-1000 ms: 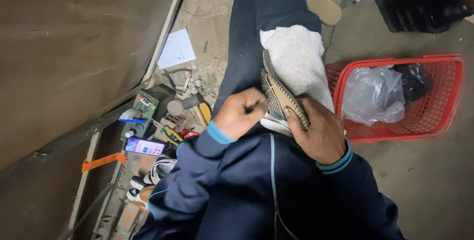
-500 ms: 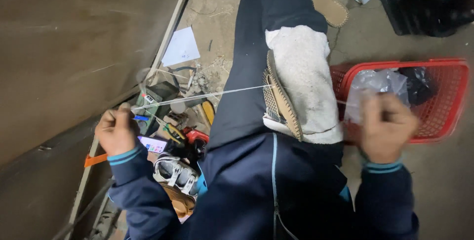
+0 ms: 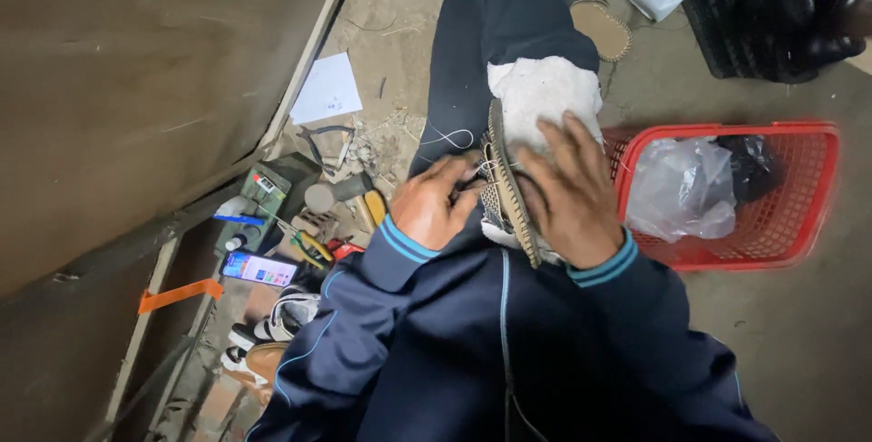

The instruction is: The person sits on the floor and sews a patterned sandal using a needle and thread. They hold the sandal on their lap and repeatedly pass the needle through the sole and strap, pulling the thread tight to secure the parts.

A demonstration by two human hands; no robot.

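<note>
A shoe with a ridged sole edge (image 3: 505, 189) stands on its side on a white cloth (image 3: 543, 95) spread over my knee. My right hand (image 3: 568, 189) lies flat against the shoe's right side, fingers spread, holding it in place. My left hand (image 3: 436, 203) is closed at the shoe's left side, pinching something small at the mesh upper; whether it is a needle I cannot tell. A thin white thread (image 3: 450, 140) loops loosely over my dark trouser leg just above that hand.
A red plastic basket (image 3: 797, 228) holding clear and black bags stands at right. Tools, a hammer (image 3: 338, 193), pliers, a phone (image 3: 259, 268) and a white paper (image 3: 327, 89) lie on the floor at left beside a wooden board. A sandal (image 3: 595, 22) lies beyond my knee.
Both hands, stretched far apart with the thread taut between them half a second ago, have come back to the shoe. The thread now hangs slack.
</note>
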